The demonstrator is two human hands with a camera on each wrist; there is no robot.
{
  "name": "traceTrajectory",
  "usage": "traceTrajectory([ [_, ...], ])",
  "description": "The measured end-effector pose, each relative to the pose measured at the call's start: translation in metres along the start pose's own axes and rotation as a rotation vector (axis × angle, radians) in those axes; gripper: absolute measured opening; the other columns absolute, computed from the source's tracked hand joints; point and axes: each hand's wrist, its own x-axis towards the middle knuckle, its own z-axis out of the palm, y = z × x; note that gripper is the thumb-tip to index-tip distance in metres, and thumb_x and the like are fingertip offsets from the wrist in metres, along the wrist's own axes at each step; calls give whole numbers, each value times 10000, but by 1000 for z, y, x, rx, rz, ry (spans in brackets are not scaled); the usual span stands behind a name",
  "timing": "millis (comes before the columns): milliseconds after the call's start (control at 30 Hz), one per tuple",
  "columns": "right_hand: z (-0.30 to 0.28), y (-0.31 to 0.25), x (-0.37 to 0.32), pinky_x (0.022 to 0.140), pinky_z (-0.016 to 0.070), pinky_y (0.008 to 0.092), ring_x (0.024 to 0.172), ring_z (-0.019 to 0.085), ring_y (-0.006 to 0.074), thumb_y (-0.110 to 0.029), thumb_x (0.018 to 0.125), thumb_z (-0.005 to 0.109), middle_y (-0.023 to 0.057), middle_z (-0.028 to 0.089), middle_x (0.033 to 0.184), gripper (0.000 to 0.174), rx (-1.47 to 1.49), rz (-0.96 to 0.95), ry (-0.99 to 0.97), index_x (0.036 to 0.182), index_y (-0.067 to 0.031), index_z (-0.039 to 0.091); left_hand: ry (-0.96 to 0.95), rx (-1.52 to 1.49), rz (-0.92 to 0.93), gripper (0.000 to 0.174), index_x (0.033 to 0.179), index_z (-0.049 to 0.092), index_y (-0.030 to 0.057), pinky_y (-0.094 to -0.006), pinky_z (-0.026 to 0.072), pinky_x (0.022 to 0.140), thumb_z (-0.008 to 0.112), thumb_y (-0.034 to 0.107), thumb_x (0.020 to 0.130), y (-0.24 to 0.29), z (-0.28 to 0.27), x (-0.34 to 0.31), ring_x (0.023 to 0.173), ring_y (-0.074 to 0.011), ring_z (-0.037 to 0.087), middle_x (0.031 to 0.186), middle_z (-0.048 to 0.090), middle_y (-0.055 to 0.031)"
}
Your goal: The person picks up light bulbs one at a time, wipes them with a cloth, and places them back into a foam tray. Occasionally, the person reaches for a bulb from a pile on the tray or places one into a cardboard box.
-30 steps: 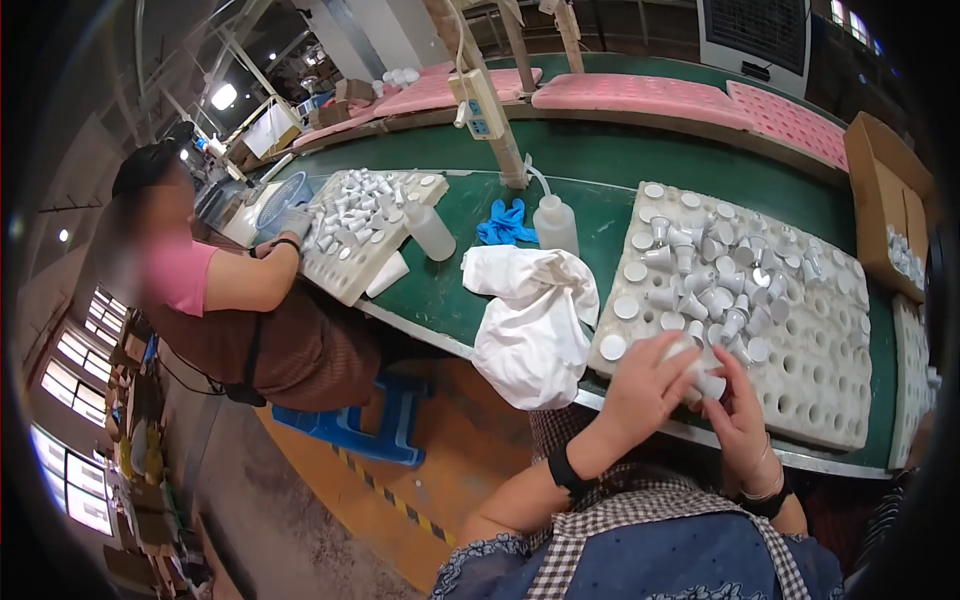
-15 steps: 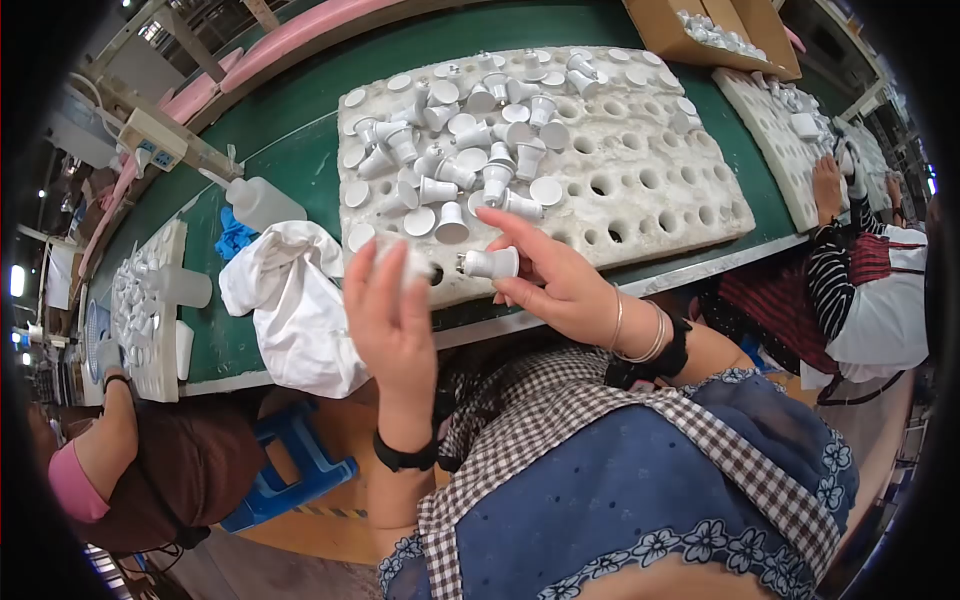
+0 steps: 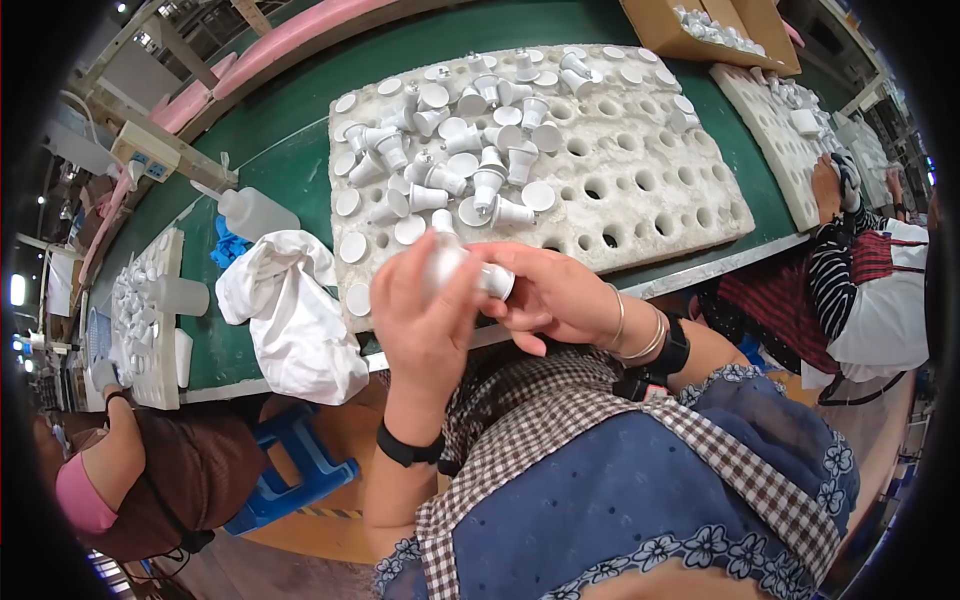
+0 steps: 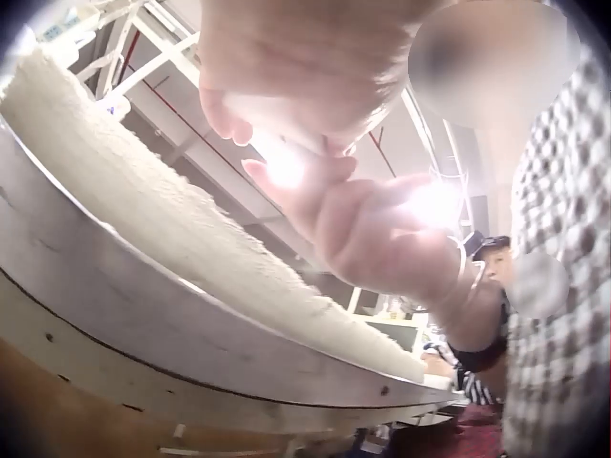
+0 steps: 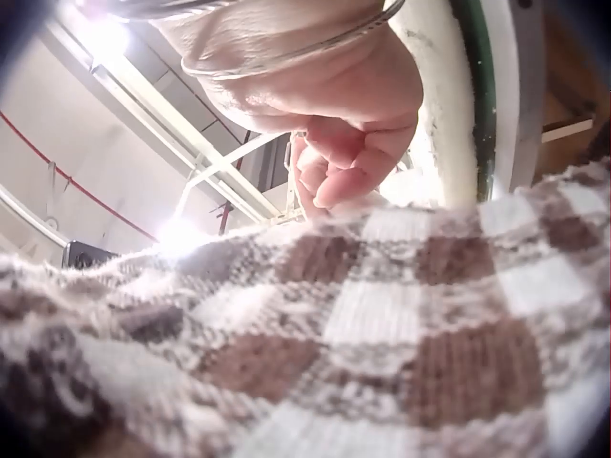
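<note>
In front of the body, both hands meet just past the near edge of a pale foam board (image 3: 690,225). My right hand (image 3: 565,295) pinches a small white spotlight bulb (image 3: 498,282), its round face toward the palm. Close against it, my left hand (image 3: 422,305) curls around a blurred white thing (image 3: 446,264); I cannot tell its kind. Many similar white bulbs (image 3: 490,180) lie heaped on the board, and others sit in its holes face up. Glare covers the fingers of the right hand (image 4: 368,229) in the left wrist view.
A crumpled white cloth (image 3: 300,330) hangs over the table edge at left, beside a squeeze bottle (image 3: 258,215) and blue glove (image 3: 229,243). A cardboard box (image 3: 665,35) stands at back right. Other people work at boards on both sides; a blue stool (image 3: 295,465) is at left.
The view has swung right from the first frame. Since half a second ago, the left hand has moved right to meet the right hand, covering part of the bulb.
</note>
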Motion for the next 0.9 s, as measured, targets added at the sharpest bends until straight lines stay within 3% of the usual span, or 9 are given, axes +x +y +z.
traceTrajectory([
  [100,-5,-6,0,408,471,262,441,337,51,-257,1004,315,59,512,783,478,127,90,-166,1445,-75,349,81,15,-329,265,1130,673,56,-421,422,944,625,174,897,-16,-3,-2,1112,-340,541,1237,558,-186],
  [267,-5,-5,-3,396,470,265,438,368,48,-293,1005,329,55,519,748,491,65,47,-144,1450,-84,338,2,-149,-149,361,1133,654,56,-414,453,871,725,167,797,6,-3,8,1027,-331,575,1166,597,-169],
  [400,-3,-3,-5,431,483,263,457,435,79,-345,1000,395,56,541,762,511,37,38,-161,1436,-84,346,-93,-809,-690,254,1062,647,25,-290,491,769,692,57,814,9,2,9,857,-173,627,936,658,-78],
  [467,5,-1,-10,553,497,280,568,511,119,-295,974,493,74,558,814,508,-429,-180,63,1409,-60,376,-86,-917,-891,245,1077,637,18,-253,478,752,687,71,843,10,3,9,846,-113,603,929,650,-39],
  [500,-2,5,-4,694,499,253,721,562,124,-208,966,523,57,559,932,514,-844,-527,27,1429,-63,354,-73,-814,-809,243,1089,630,16,-239,471,750,682,88,863,3,7,7,853,-101,590,947,645,-27],
  [600,-15,4,-3,673,488,238,764,559,114,-174,948,554,56,557,1027,520,-1305,-783,123,1424,-61,379,-100,-901,-856,255,1127,621,18,-235,472,759,658,104,890,1,9,6,865,-101,584,1002,637,-28],
  [733,-13,2,-9,649,500,240,681,575,114,-184,1002,464,59,581,978,425,-406,-277,16,1398,-42,406,102,-1008,-820,334,1206,596,23,-277,473,813,610,207,927,-8,3,8,968,-164,593,1167,595,-87],
  [833,-8,5,-10,571,492,238,604,537,105,-231,1018,425,47,561,867,386,-304,-251,27,1346,-29,444,66,-135,-181,356,1205,605,17,-401,434,943,582,235,925,3,0,11,1098,-293,554,1243,563,-167],
  [900,-9,6,-8,531,488,237,566,518,100,-255,1026,405,40,550,811,379,-258,-235,28,1320,-23,463,-118,-71,-75,333,1162,654,66,-435,413,961,643,235,876,12,3,13,1128,-347,529,1242,564,-170],
])
